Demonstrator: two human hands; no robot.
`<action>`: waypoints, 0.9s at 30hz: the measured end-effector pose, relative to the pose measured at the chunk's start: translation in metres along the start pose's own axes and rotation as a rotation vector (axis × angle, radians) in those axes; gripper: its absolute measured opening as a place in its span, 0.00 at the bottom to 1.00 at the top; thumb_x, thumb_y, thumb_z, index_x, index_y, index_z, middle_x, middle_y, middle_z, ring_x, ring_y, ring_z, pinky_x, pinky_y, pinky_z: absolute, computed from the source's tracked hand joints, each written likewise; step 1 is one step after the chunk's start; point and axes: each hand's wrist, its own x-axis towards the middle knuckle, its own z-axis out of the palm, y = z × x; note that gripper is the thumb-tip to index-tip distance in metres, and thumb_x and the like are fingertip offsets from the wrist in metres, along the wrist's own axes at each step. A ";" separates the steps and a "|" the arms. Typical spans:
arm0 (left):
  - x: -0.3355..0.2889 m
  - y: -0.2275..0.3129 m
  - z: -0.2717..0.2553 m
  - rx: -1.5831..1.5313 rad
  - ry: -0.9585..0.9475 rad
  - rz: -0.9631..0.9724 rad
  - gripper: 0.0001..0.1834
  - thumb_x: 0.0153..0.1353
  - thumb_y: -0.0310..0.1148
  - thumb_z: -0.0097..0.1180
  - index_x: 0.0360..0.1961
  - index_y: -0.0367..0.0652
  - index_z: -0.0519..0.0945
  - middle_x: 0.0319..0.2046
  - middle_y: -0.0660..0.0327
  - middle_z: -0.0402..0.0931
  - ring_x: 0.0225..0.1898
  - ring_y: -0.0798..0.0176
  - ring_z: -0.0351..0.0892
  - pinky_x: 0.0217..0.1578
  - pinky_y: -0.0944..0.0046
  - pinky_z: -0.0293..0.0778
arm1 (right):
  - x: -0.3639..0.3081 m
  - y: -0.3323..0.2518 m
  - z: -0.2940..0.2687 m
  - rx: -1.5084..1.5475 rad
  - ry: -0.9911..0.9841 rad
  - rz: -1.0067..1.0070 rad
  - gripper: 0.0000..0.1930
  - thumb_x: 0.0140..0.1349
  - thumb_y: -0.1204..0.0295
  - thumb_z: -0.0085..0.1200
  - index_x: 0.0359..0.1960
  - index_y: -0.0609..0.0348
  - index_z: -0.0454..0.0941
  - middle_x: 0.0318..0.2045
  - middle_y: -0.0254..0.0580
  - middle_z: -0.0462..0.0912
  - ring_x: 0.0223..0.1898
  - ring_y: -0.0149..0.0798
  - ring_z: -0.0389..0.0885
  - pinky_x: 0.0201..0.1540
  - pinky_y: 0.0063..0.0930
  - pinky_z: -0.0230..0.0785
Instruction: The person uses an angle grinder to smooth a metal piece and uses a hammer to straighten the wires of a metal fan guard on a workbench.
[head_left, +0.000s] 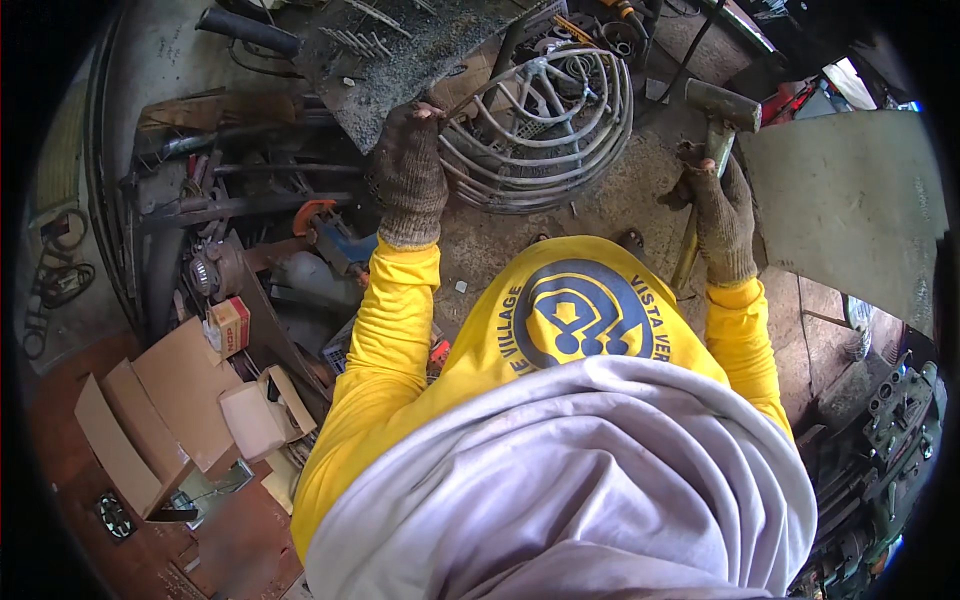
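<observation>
My left hand [409, 175], in a worn brown knit glove, is closed at the left edge of a round grille of bent metal rods [535, 187]. Its fingertips press on the rod there; the palm side is hidden. Curved rods form nested rings, joined by crossing bars near the far side. In my right hand [722, 215], gloved the same way, is a hammer [724, 104]. Its heavy block head points away from me, above the fist, and its yellowish handle [688, 255] runs down past the wrist.
A gravel-strewn dark plate [375, 75] lies beyond my left hand. At right stands a large grey metal sheet [845, 190]. Scrap bars and a blue-and-orange tool [338, 240] crowd the left, with open cardboard boxes [180, 400] nearer. Dark machinery [890, 440] fills the lower right.
</observation>
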 end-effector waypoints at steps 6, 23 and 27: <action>0.001 0.008 0.007 0.235 -0.135 0.086 0.13 0.71 0.38 0.52 0.40 0.38 0.79 0.37 0.57 0.79 0.42 0.61 0.79 0.47 0.63 0.72 | 0.001 -0.023 0.030 -0.195 0.093 -0.247 0.20 0.70 0.60 0.53 0.52 0.66 0.74 0.36 0.39 0.81 0.35 0.31 0.80 0.42 0.26 0.73; -0.009 0.046 0.026 0.255 -0.302 0.187 0.12 0.69 0.37 0.54 0.41 0.37 0.79 0.33 0.55 0.83 0.35 0.60 0.85 0.37 0.63 0.78 | 0.040 -0.051 0.056 -0.467 -0.232 -0.362 0.24 0.69 0.55 0.52 0.58 0.61 0.74 0.36 0.43 0.85 0.38 0.33 0.82 0.44 0.29 0.72; -0.009 0.048 0.023 0.280 -0.354 0.236 0.12 0.69 0.36 0.54 0.42 0.38 0.79 0.34 0.54 0.84 0.36 0.60 0.85 0.37 0.64 0.78 | 0.037 -0.056 0.058 -0.424 -0.268 -0.246 0.26 0.68 0.54 0.55 0.58 0.61 0.74 0.35 0.41 0.84 0.37 0.30 0.82 0.43 0.26 0.73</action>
